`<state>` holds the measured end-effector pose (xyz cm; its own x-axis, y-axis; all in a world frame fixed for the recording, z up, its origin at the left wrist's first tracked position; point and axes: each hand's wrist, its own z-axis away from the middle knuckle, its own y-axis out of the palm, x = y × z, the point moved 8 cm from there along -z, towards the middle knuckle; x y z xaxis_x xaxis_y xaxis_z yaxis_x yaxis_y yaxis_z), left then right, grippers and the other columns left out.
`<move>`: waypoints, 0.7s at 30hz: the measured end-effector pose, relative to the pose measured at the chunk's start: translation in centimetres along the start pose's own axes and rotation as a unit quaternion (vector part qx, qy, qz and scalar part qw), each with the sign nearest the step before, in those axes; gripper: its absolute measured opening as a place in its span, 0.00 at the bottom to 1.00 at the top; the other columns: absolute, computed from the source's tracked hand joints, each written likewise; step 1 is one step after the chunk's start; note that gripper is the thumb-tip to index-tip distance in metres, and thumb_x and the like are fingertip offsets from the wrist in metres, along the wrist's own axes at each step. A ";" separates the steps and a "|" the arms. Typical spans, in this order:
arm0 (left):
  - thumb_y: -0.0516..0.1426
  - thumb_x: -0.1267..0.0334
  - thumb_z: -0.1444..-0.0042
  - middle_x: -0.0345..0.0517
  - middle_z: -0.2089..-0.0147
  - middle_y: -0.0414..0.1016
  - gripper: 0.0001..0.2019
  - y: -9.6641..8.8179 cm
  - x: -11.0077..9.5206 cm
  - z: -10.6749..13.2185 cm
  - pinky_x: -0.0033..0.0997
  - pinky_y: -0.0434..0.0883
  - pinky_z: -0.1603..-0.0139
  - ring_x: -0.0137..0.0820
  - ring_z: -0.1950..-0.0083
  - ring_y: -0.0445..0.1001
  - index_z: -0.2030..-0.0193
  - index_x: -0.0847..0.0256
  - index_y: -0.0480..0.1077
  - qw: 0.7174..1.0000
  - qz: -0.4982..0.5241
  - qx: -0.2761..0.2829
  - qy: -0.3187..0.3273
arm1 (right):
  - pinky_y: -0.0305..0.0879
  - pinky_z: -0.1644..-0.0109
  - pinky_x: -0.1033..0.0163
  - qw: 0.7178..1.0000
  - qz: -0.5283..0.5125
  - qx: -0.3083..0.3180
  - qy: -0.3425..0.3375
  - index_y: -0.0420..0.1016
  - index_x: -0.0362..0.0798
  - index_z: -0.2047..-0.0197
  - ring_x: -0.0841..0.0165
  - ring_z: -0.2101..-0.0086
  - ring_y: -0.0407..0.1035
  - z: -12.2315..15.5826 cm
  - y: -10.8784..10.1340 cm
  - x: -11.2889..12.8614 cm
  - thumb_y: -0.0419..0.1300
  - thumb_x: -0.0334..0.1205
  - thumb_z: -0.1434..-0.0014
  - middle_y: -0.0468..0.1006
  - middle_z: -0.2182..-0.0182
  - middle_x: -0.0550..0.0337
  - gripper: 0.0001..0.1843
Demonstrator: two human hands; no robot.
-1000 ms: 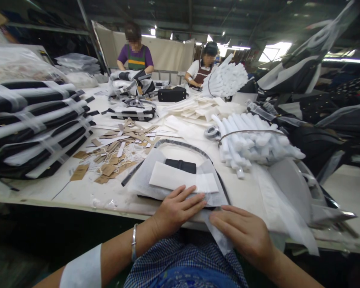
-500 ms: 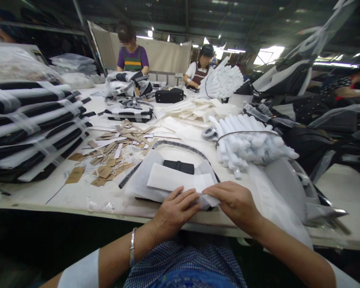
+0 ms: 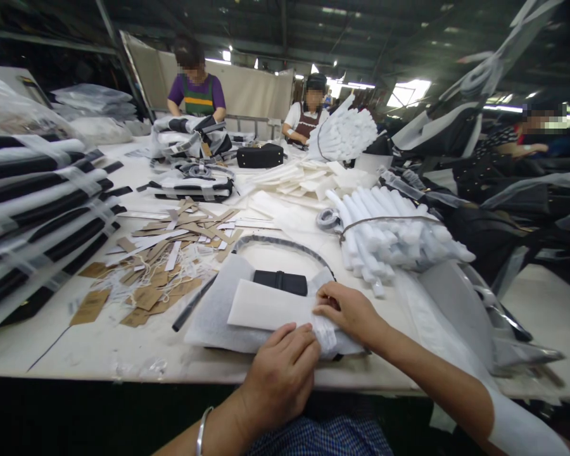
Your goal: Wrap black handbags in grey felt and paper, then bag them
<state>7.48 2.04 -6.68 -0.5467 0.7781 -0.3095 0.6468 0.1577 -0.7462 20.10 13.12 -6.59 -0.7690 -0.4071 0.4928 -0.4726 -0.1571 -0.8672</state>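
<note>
White sheet (image 3: 208, 315), thin and papery

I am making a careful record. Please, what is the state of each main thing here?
White sheet: spread, wrinkled
White strip: lying on the sheet
Dark strap: curved in an arch
Nearer white rods: banded together
Brown tags: loosely scattered
Black bundles: stacked
Black bag: no wrapping visible

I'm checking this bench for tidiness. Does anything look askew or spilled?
Yes: the brown tags left of the white sheet lie strewn at odd angles, white strings tangled among them; the white rolls, by contrast, are held by a band.
</note>
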 end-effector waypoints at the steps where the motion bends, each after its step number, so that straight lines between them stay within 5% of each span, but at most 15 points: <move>1: 0.52 0.71 0.38 0.51 0.46 0.76 0.14 0.0 0.0 -0.2 0.39 0.64 0.34 0.36 0.40 0.71 0.46 0.65 0.69 1.000 0.002 0.003 -0.010 | 0.58 0.65 0.64 1.000 -0.015 0.011 0.013 0.71 0.50 0.64 0.69 0.70 0.66 -0.3 0.1 -0.3 0.66 0.37 0.42 0.74 0.70 0.65 0.07; 6: 0.53 0.69 0.39 0.54 0.41 0.72 0.21 0.1 0.1 -0.4 0.40 0.65 0.35 0.38 0.40 0.70 0.39 0.64 0.66 0.999 -0.022 0.022 -0.024 | 0.58 0.65 0.65 0.996 -0.072 0.023 0.042 0.65 0.53 0.52 0.72 0.73 0.64 -1.4 0.4 -1.2 0.65 0.36 0.44 0.74 0.69 0.69 0.18; 11: 0.52 0.69 0.40 0.53 0.26 0.54 0.23 1.1 0.0 -0.1 0.43 0.61 0.32 0.43 0.28 0.56 0.38 0.63 0.65 0.993 -0.089 0.076 -0.011 | 0.58 0.66 0.65 0.996 -0.079 0.014 0.042 0.66 0.53 0.52 0.72 0.73 0.64 -1.8 0.4 -1.5 0.66 0.36 0.45 0.74 0.69 0.69 0.19; 21: 0.53 0.69 0.44 0.53 0.31 0.64 0.22 1.1 -0.6 -0.8 0.44 0.61 0.34 0.43 0.29 0.59 0.41 0.63 0.67 0.989 -0.121 0.081 -0.039 | 0.61 0.66 0.66 0.994 -0.096 -0.052 0.002 0.74 0.49 0.64 0.71 0.72 0.67 -2.2 -0.8 -1.5 0.64 0.35 0.44 0.77 0.69 0.64 0.04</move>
<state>9.01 2.25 -6.84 -0.7191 0.6785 -0.1500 0.4013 0.2292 -0.8868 20.68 15.82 -6.46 -0.6614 -0.3759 0.6490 -0.6530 -0.1369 -0.7449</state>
